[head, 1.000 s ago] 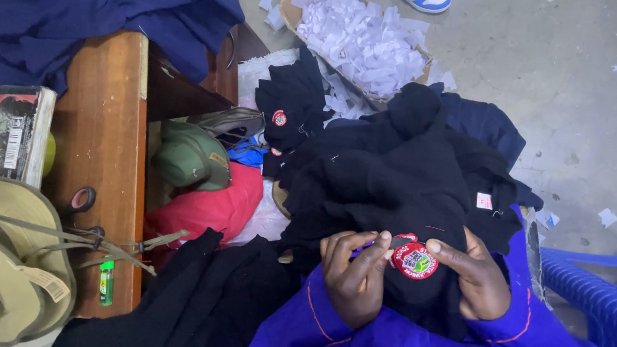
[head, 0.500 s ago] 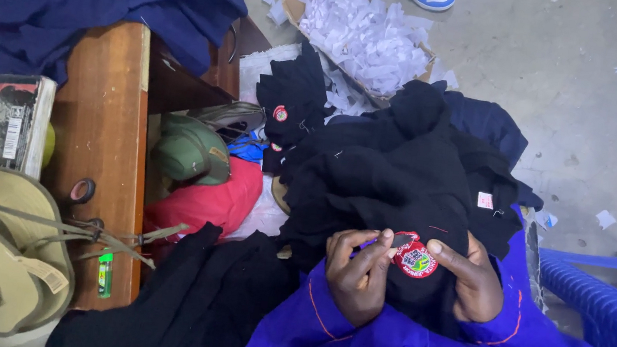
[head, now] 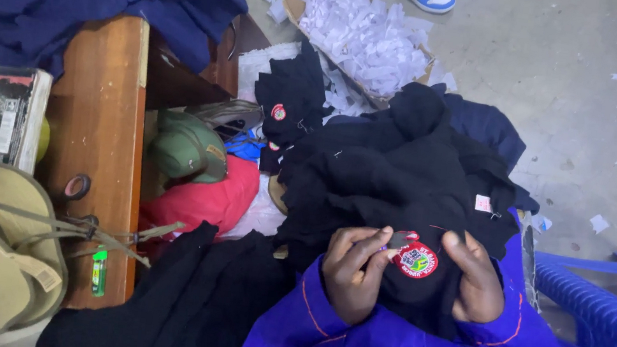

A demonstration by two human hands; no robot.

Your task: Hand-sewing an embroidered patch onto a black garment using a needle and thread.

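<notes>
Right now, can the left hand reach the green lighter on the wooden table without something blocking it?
Probably yes. The left hand pinches the black garment beside the round badge. Only low dark cloth lies between it and the green lighter.

- Soft, even light falls across the scene; nothing throws a hard-edged shadow.
- The grey concrete floor is the brightest area, slightly washed out.
- The black garments swallow detail, their folds barely readable.
- Mild blur softens the hands and the round patch.
- The edges stretch and bow a little.
</notes>
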